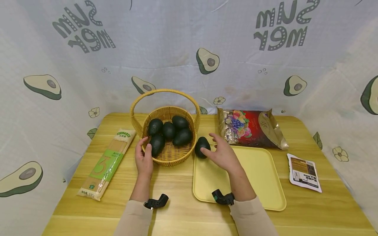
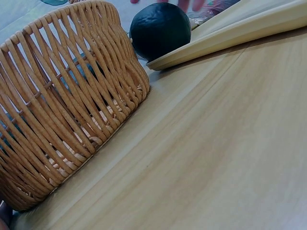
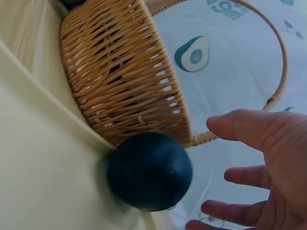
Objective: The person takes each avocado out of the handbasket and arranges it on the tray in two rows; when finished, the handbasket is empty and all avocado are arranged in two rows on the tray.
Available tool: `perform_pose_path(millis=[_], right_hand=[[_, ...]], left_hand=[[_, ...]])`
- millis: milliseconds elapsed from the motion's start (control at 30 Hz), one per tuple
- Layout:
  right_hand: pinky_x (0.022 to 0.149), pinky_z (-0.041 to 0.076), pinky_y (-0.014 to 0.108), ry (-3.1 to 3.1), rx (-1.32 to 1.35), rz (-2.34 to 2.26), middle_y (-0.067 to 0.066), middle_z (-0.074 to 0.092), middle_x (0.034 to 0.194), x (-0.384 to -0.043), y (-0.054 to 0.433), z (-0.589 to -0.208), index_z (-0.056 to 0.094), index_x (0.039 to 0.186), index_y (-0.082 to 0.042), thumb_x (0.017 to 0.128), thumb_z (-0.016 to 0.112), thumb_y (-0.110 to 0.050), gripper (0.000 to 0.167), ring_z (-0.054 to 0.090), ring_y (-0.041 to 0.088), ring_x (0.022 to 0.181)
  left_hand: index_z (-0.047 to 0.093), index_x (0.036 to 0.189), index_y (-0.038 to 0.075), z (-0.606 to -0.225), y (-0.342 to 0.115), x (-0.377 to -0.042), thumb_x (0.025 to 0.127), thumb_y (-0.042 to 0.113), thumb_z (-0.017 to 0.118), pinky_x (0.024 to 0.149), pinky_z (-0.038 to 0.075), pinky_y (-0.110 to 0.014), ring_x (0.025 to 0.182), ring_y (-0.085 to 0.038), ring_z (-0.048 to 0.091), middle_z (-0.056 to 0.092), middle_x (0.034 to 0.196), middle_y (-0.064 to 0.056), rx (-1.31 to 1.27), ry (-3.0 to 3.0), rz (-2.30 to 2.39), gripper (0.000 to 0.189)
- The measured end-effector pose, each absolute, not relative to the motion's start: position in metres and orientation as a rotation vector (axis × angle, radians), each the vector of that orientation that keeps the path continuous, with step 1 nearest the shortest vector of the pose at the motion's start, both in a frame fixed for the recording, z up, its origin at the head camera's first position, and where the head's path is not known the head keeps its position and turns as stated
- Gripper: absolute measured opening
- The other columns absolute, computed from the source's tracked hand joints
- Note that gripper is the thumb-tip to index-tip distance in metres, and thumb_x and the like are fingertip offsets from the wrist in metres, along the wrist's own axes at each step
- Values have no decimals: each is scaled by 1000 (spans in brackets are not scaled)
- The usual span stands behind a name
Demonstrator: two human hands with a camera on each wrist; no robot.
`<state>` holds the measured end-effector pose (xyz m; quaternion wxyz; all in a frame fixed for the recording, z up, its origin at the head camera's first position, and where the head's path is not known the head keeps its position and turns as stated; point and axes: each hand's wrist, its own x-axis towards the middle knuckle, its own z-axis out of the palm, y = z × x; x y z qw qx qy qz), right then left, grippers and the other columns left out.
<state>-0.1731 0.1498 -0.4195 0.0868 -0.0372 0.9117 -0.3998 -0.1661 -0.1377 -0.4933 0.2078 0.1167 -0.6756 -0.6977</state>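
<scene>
A wicker basket (image 1: 169, 162) with a tall handle holds several dark avocados (image 1: 169, 131). My left hand (image 1: 144, 160) grips the basket's left rim, the thumb over the rim and the fingers along the outside. Another dark avocado (image 1: 202, 147) rests on the far left corner of the yellow tray (image 1: 254, 177), close to the basket's right side. Beside that avocado (image 3: 149, 171), my right hand (image 1: 222, 153) has its thumb and fingers spread; the right wrist view shows a gap between them and the fruit. In the left wrist view the basket wall (image 2: 72, 96) hides most of what lies inside.
A pack of noodles (image 1: 109, 164) lies left of the basket. Behind the tray is a red and gold bag (image 1: 251, 128). A flat white packet (image 1: 304, 172) lies at the right of the wooden table (image 1: 177, 203). A printed curtain (image 1: 177, 49) hangs behind.
</scene>
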Motion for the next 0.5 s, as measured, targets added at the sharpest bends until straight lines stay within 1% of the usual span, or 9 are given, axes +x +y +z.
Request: perform_pose_path(millis=[133,267,367,500], right_hand=[[103,47,61,2784,-124,-1194,19,44,155,-166,147,-408,36,158,-16,94,71,-45,78,50,43,136],[103,48,58,2802,-187,-1276,15,47,153,-158,139,-399,41,155,-17,95,72,-39,71,49,40,137],[103,50,54,2802,-274,-1351,13,49,150,-152,127,-394,46,153,-15,95,73,-34,67,51,38,135],[103,52,51,2778,-382,-1435,14,51,145,-145,107,-392,52,147,-15,94,75,-27,60,55,36,128]], left_hand=[[56,139,7,-493,-138,-166,105,17,52,117,27,-39,149,-20,33,47,152,-8,320,-1877,-1949,36],[56,139,7,-493,-138,-166,105,16,51,114,29,-34,149,-19,32,46,153,-7,310,-1857,-1979,36],[55,140,5,-492,-137,-166,105,14,50,112,29,-31,149,-20,32,44,154,-9,316,-1857,-1990,36],[54,141,5,-491,-137,-166,106,14,49,113,29,-33,150,-21,31,43,155,-9,328,-1873,-1983,36]])
